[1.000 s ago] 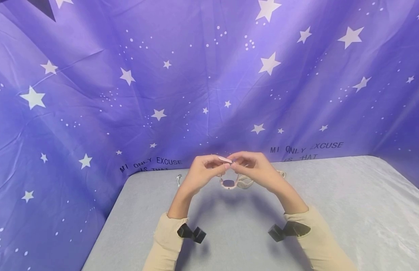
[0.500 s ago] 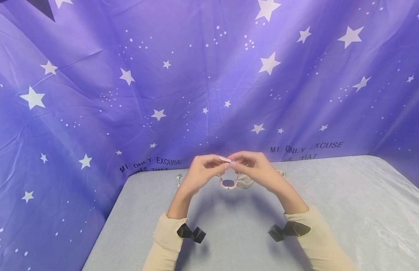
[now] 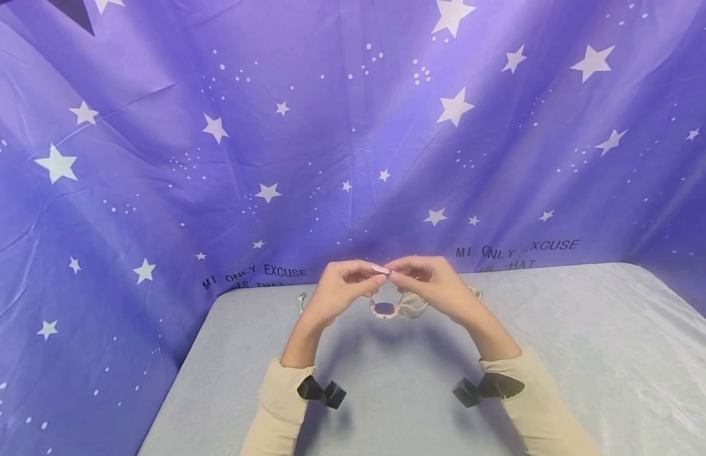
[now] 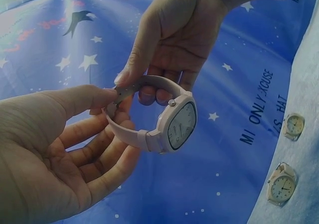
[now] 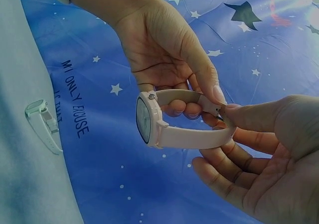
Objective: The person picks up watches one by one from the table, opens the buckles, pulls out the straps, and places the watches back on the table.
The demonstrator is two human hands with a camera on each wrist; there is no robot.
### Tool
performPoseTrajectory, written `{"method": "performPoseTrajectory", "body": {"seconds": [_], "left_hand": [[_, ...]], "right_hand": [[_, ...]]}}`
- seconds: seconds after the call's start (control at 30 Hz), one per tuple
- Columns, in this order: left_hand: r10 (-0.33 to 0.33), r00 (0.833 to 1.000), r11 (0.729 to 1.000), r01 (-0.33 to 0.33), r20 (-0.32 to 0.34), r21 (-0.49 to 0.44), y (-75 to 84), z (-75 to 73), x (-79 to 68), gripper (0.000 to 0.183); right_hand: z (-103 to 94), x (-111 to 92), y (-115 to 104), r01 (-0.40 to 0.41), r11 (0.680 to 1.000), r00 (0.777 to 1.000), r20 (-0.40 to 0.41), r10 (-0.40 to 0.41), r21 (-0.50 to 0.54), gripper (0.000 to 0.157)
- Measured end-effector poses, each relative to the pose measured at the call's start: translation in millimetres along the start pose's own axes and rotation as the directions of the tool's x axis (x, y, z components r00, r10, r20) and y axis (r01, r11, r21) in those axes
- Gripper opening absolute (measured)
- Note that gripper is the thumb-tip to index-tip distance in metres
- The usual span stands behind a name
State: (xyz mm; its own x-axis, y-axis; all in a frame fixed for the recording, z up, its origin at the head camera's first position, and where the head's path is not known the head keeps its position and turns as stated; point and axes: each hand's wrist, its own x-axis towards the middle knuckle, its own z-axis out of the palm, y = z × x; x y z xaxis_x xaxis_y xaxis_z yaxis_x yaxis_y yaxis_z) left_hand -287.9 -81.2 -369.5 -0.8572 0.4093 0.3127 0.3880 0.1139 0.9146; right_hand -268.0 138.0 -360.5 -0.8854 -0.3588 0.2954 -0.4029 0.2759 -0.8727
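A pale pink wristwatch (image 3: 385, 310) hangs in the air between my hands, its strap bent into a loop and its face at the bottom. My left hand (image 3: 337, 291) pinches one strap end between thumb and fingers. The other strap end is pinched by my right hand (image 3: 437, 286), so the fingertips meet at the clasp. In the left wrist view the squarish watch face (image 4: 182, 127) points away from the clasp, with a small crown on its side. Seen from the right wrist, the strap (image 5: 192, 138) ends overlap at the fingertips, which partly hide the buckle.
Two beige watches (image 4: 281, 188) (image 4: 294, 126) lie on the grey cloth-covered table (image 3: 398, 405), behind the right hand in the head view. A mint-green watch (image 5: 44, 119) lies on the left. Close behind the table hangs a purple star-patterned curtain (image 3: 330, 158).
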Motion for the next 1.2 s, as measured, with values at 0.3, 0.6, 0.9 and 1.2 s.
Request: {"method": "performPoseTrajectory", "body": {"seconds": [0.3, 0.6, 0.9, 1.2], "left_hand": [[0.001, 1.000, 1.000, -0.001, -0.009, -0.003, -0.8, -0.8, 0.0, 0.019], [-0.008, 1.000, 1.000, 0.008, -0.009, 0.008, -1.3, -3.0, -0.9, 0.018], [-0.021, 1.000, 1.000, 0.021, -0.017, 0.007, -0.8, -5.4, -1.5, 0.019], [-0.026, 0.999, 1.000, 0.026, -0.033, -0.003, -0.4, -6.2, -1.2, 0.019]], "right_hand": [[-0.5, -0.3, -0.6, -0.015, 1.000, 1.000, 0.000, 0.015, 0.003, 0.025], [-0.8, -0.5, -0.1, -0.026, 0.999, 1.000, -0.005, 0.026, 0.018, 0.025], [-1.6, -1.2, 0.2, -0.019, 1.000, 1.000, -0.017, 0.019, 0.022, 0.024], [-3.1, -1.6, -0.3, -0.021, 0.999, 1.000, -0.015, 0.021, 0.034, 0.023]]}}
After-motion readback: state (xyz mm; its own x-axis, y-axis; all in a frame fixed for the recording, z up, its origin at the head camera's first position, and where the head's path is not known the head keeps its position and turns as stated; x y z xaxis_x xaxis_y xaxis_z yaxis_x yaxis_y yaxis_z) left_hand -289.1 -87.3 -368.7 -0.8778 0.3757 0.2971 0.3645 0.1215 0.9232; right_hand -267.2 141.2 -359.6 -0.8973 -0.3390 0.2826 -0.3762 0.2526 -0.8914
